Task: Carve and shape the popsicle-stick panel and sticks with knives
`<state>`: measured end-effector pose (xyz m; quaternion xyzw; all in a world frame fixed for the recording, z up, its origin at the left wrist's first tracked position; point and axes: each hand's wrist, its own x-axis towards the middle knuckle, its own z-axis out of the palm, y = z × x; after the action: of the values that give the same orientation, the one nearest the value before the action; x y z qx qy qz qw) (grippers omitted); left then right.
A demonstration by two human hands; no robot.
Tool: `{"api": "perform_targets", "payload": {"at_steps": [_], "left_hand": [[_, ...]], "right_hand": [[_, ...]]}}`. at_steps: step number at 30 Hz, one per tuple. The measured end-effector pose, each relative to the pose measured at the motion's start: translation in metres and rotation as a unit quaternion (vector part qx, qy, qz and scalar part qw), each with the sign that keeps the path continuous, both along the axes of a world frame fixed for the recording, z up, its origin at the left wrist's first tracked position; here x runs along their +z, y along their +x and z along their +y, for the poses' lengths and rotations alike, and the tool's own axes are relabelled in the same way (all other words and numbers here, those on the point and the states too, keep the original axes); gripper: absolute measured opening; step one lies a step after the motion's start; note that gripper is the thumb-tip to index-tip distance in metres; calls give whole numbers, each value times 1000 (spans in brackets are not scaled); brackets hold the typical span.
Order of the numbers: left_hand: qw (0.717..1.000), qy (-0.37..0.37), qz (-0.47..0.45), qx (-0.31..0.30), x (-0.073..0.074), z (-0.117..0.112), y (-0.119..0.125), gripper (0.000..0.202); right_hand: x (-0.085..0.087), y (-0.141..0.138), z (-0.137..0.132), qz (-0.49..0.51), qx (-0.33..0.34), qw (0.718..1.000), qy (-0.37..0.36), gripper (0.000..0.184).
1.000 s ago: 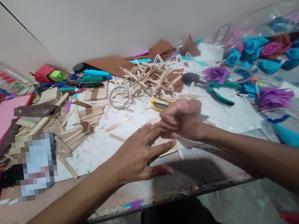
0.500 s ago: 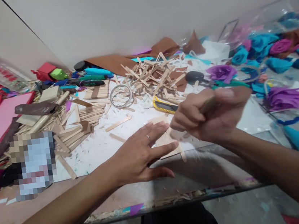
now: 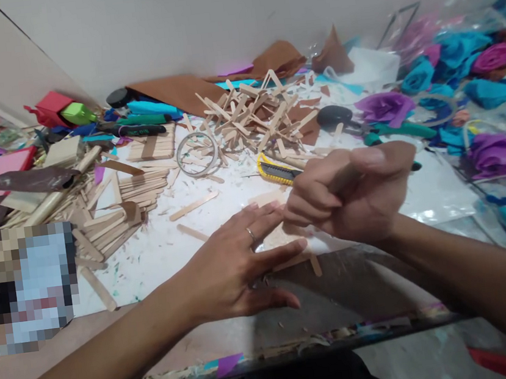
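My left hand (image 3: pixel 237 253) lies palm down with its fingers spread, over a flat piece of pale craft sticks (image 3: pixel 282 244) near the table's front. Much of that piece is hidden under both hands, and one stick end (image 3: pixel 316 264) pokes out toward the front edge. Just right of it, my right hand (image 3: pixel 359 195) is closed, thumb on top, around a narrow olive-brown stick (image 3: pixel 343 183) whose far part is hidden by the fingers. Behind the right hand, a yellow box cutter (image 3: pixel 273 170) rests on the white sheet.
A heap of craft sticks (image 3: pixel 253 112) rises at the back centre, beside a tape roll (image 3: pixel 197 154). More sticks (image 3: pixel 142 188) lie stacked left. Blue and purple paper flowers (image 3: pixel 386 108) crowd the right. A black spoon-shaped thing (image 3: pixel 334 119) and green pliers (image 3: pixel 405 129) lie nearby.
The view has shifted slightly, so the background objects sit differently. My right hand has come a little closer to the left hand's fingertips. Both hands keep nearly the same shape.
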<state>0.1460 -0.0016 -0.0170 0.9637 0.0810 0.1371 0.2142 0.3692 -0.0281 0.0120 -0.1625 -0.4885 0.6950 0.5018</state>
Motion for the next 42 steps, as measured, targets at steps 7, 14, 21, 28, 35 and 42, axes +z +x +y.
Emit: {"api": "perform_targets", "payload": {"at_steps": [7, 14, 21, 28, 35, 42], "left_hand": [[1000, -10, -21, -2, -1, -1, 1, 65], [999, -18, -39, -3, -1, 1, 2, 63], [999, 4, -32, -6, 1, -1, 0, 63], [997, 31, -64, -5, -3, -1, 1, 62], [998, 44, -40, 0, -3, 0, -1, 64], [998, 52, -39, 2, -7, 0, -2, 62]], "right_hand": [[0, 5, 13, -9, 70, 997, 19, 54], [3, -1, 13, -36, 64, 997, 4, 60], [-7, -7, 7, -11, 18, 998, 66, 60], [-3, -10, 8, -25, 13, 998, 60, 58], [3, -10, 3, -7, -17, 998, 60, 59], [25, 2, -3, -1, -97, 995, 9, 61]]}}
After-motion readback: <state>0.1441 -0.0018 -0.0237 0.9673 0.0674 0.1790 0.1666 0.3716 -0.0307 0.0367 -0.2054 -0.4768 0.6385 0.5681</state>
